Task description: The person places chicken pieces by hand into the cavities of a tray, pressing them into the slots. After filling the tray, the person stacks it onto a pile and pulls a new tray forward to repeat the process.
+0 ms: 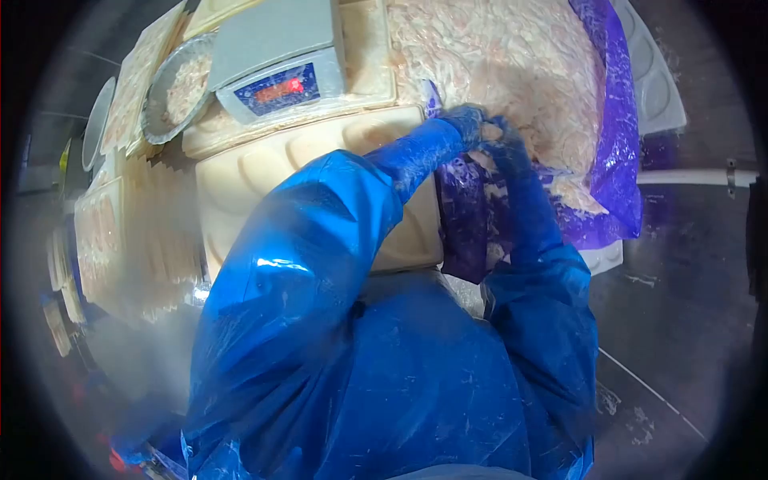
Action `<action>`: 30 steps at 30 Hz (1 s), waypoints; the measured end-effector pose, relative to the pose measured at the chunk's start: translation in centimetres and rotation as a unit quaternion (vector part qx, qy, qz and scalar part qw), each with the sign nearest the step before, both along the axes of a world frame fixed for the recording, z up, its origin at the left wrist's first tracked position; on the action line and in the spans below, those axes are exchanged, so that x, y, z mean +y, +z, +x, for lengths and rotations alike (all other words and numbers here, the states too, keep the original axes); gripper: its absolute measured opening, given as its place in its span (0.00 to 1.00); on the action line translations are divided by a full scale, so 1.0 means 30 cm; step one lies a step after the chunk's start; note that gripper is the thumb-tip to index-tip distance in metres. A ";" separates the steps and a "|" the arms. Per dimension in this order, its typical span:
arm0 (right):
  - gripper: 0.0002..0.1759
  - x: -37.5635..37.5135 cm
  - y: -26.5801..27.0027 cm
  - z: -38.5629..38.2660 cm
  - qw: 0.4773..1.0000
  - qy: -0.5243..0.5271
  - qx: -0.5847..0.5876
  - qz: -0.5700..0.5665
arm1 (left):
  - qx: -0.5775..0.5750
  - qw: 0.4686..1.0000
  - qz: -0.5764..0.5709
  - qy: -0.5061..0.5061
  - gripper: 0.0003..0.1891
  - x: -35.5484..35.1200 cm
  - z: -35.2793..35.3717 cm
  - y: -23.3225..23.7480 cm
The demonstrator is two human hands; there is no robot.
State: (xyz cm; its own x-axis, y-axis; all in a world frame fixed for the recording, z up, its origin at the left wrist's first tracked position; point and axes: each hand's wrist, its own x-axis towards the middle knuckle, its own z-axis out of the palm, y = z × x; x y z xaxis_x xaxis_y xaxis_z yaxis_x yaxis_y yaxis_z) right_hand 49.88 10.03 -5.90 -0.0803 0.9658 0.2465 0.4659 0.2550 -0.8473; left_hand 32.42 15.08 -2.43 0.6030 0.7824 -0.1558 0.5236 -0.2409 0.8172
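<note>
My left hand (464, 124), in a blue glove, is at the near edge of a large heap of pale raw meat pieces (512, 64). Close beside it, my right hand (507, 147) has its fingers curled towards the left one. A small pale piece of raw meat (490, 132) shows between the fingers of both hands. Purple plastic sheeting (620, 160) lies under and around the heap, and a flap of it hangs below my hands. Under my left forearm is a cream tray (228, 188) with rounded hollows.
A grey scale (276, 40) with a red display stands on trays behind my left arm. Left of it is a round bowl (178, 92) with meat bits. Stacked trays (140, 240) fill the left side. A white tray (652, 80) lies at the far right.
</note>
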 end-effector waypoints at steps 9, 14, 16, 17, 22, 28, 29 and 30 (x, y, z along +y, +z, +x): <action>0.25 -0.262 0.506 -0.488 0.914 0.189 0.358 -0.033 | -0.331 0.931 -0.108 0.105 0.23 -0.373 -0.506 0.516; 0.32 -0.266 0.458 -0.467 0.925 0.330 0.146 -0.122 | -0.082 0.982 -0.111 0.127 0.24 -0.694 -1.002 0.466; 0.19 -0.272 0.608 -0.452 0.942 0.037 0.198 -0.267 | 0.004 0.978 -0.004 0.210 0.20 -0.840 -1.135 0.400; 0.18 -0.183 0.535 -0.303 0.955 0.052 0.122 -0.267 | 0.010 0.973 -0.010 0.231 0.20 -0.890 -1.179 0.372; 0.15 -0.004 0.227 -0.103 0.937 0.092 -0.309 -0.133 | -0.142 0.894 0.072 0.419 0.14 -0.928 -1.210 0.294; 0.15 0.124 0.004 0.132 0.965 0.122 -0.174 -0.152 | -0.102 0.874 0.092 0.466 0.12 -0.915 -1.305 0.221; 0.17 0.135 -0.022 0.181 0.969 0.158 0.017 -0.191 | -0.109 0.873 0.103 0.464 0.11 -0.923 -1.305 0.207; 0.17 0.012 0.138 0.013 0.976 0.109 0.070 -0.176 | -0.109 0.873 0.104 0.464 0.10 -0.919 -1.273 0.229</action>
State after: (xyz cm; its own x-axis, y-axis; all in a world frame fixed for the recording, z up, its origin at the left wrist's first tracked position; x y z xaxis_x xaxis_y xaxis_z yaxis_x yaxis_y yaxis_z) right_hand 50.28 10.40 -1.75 -0.2828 0.9563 -0.0746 0.3064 0.0164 -0.9518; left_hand -5.79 -12.51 4.43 -0.3074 0.9475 0.0880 0.4100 0.0485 0.9108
